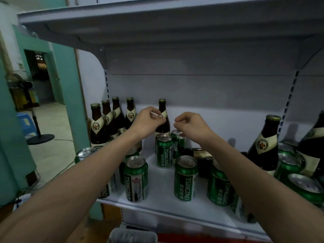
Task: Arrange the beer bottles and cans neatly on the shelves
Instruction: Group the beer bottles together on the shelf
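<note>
On the white shelf [157, 200] a brown beer bottle [162, 106] stands upright at the back middle. My left hand [148, 121] is closed around its neck at the label. Just to the right, my right hand [190, 125] pinches the top rim of a green can [178, 140] that stands behind another green Tsingtao can [164, 152]. Several matching bottles [107, 118] stand in a row at the back left. More green cans [136, 179] [185, 178] [219, 187] stand scattered along the front.
A dark bottle [201, 154] lies on its side behind the front cans. Two bottles [264, 142] and more cans [287, 165] crowd the right end. The upper shelf [157, 23] hangs low overhead. A fan stand [40, 137] and a blue stool [24, 121] are on the floor at the left.
</note>
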Tool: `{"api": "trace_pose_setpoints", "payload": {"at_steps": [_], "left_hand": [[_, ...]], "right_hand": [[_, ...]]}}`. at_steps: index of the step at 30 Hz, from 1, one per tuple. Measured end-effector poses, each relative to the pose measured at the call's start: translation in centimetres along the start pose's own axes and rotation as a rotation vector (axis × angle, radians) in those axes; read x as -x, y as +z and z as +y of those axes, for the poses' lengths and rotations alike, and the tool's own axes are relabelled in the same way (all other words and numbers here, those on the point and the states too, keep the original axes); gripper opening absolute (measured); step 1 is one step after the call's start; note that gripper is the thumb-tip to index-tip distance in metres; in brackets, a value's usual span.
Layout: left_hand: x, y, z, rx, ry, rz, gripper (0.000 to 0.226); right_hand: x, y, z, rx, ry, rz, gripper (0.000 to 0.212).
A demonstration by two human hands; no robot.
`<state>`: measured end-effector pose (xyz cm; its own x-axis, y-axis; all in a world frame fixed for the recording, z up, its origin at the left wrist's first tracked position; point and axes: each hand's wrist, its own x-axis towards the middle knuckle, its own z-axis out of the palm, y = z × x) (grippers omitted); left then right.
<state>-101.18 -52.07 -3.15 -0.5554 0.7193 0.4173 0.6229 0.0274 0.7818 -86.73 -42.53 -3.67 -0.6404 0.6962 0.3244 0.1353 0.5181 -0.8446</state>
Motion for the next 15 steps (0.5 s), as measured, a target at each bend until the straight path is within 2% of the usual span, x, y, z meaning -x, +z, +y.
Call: {"api": "trace_pose_setpoints", "payload": {"at_steps": [3,11,15], "left_hand": [[-2.3,-0.1,-0.8,-0.037,-0.038,0.033,0.033],[-7.3,1.4,-2.9,0.036,-0.158,-0.024,0.061],[-8.5,2.6,-4.0,0.039,-0.148,-0.062,0.057]], "right_hand": [[-3.2,1.0,0.5,0.112,0.027,-0.047,0.007],[-8.7,3.6,2.3,0.346,0.029,-0.092,0.027],[-10.3,4.6,3.5,0.419,0.009,-0.121,0.032]]}}
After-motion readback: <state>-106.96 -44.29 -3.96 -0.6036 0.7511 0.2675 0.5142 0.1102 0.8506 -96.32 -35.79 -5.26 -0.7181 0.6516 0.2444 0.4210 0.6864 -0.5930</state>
